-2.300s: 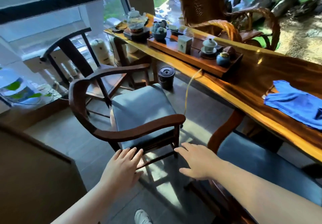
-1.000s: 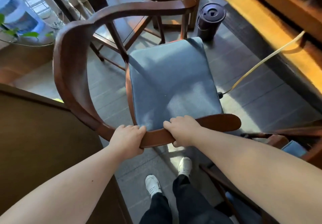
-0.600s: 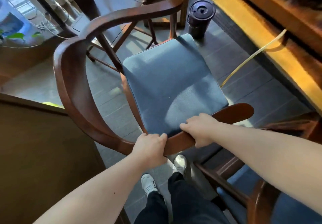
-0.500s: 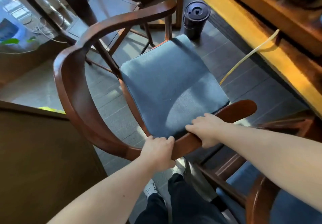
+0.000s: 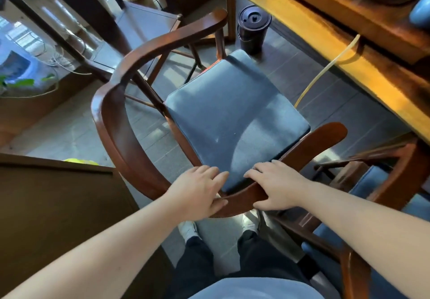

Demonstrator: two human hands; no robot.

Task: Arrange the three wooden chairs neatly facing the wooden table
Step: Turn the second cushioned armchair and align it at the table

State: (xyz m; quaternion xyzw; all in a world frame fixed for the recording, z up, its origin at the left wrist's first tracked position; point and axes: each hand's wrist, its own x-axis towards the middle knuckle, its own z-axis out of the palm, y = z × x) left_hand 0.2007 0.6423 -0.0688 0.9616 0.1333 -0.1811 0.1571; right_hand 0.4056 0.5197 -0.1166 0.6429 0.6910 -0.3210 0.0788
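The middle wooden chair (image 5: 109,122) has a curved armrest rail and a blue cushion (image 5: 232,117). It stands at an angle beside the wooden table (image 5: 314,26). My left hand (image 5: 200,189) and my right hand (image 5: 277,184) sit side by side on the near part of its rail. Their fingers lie over the top and their thumbs rest on the near side. A darker chair (image 5: 144,22) stands behind it at the upper left. Part of a third chair (image 5: 395,177) with a blue seat shows at the lower right, close to the table.
A black lidded canister (image 5: 253,29) stands on the floor by the table leg. A pale hose (image 5: 325,70) hangs from the table to the floor. A dark brown cabinet (image 5: 58,205) fills the lower left. My feet (image 5: 188,231) are under the rail.
My hands reached the middle chair's rail and gripped it, and the chair swung a little with them. My fingers now lie flatter on the rail than half a second ago.
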